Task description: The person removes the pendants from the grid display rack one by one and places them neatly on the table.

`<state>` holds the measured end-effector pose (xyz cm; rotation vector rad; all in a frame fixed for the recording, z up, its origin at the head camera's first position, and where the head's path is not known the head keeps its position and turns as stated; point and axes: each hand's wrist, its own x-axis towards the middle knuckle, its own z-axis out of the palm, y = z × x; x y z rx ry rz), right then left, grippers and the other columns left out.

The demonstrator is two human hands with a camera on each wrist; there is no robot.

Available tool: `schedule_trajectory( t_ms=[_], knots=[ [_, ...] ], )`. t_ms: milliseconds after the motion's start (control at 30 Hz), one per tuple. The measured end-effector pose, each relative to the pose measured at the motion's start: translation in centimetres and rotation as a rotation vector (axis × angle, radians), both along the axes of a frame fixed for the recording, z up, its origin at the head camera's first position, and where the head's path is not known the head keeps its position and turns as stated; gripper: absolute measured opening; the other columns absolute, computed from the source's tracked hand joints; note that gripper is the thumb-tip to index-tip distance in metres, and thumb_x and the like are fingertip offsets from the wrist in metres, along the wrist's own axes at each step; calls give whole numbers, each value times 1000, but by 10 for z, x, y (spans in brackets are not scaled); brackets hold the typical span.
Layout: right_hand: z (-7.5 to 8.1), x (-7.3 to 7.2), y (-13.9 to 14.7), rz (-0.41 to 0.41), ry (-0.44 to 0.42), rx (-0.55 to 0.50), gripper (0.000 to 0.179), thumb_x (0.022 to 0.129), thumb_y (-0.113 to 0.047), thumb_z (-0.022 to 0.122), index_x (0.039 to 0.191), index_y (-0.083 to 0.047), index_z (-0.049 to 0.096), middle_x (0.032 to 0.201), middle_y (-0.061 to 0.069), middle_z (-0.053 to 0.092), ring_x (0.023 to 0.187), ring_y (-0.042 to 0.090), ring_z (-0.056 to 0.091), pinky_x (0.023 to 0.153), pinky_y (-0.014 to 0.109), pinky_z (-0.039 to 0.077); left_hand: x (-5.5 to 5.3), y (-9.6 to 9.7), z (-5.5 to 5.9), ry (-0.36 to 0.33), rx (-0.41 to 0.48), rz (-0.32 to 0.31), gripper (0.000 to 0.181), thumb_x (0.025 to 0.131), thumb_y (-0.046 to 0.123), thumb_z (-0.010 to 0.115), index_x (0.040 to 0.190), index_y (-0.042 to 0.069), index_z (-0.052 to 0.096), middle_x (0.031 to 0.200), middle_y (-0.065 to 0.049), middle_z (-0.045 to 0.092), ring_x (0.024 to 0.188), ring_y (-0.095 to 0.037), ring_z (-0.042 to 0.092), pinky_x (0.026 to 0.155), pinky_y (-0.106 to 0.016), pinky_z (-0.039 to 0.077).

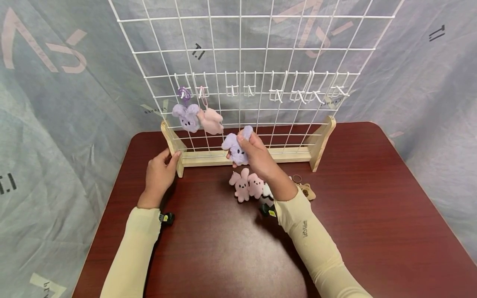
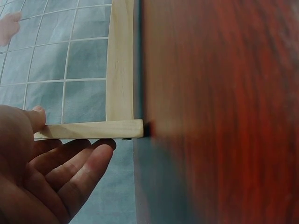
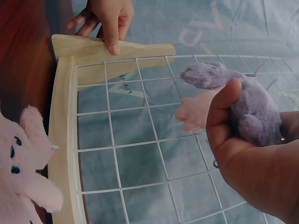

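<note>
Left hand (image 1: 159,176): wooden stand (image 1: 173,140) pinched.
Left hooks (image 1: 206,92): hung purple plush (image 1: 187,118), hung pink plush (image 1: 211,121).
Right hand (image 1: 261,159): another purple plush (image 1: 232,145) held before grid (image 1: 240,50), unhung.
Near table (image 1: 208,240): pink plushes (image 1: 242,187) apparently left to hang.
Right hooks (image 1: 276,94): unfilled.

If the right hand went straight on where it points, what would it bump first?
Probably the hanging pink toy, though depth is unclear, so the right hand might touch the white wire rack first.
</note>
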<state>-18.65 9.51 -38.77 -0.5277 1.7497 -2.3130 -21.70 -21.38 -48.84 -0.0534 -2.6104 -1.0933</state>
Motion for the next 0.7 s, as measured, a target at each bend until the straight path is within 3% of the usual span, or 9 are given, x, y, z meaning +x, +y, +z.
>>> schedule_trajectory(
  t_ms=[233,467,700],
  knots=[
    [-2,-2,-1,-68,-1,33,16,116,-19,32,110,-12,46,92,5,66,78,13,67,65,27,56,0,0,0,2,-2,0,44,108,47,58,134,13,70,97,-16,81,87,-30,75,74,-46,54],
    [-6,-6,-2,-151,-58,105,22,117,-25,31,111,-12,48,93,-1,56,80,9,60,73,24,53,0,0,0,6,-9,-5,43,109,46,58,133,13,71,91,-15,80,79,-27,72,69,-40,50],
    [-10,-10,-3,-63,-76,188,22,115,-21,42,113,-5,56,86,1,66,67,12,65,59,25,52,-1,0,0,4,-7,-1,45,108,49,58,134,14,71,94,-15,80,81,-27,73,71,-41,51]
  ],
)
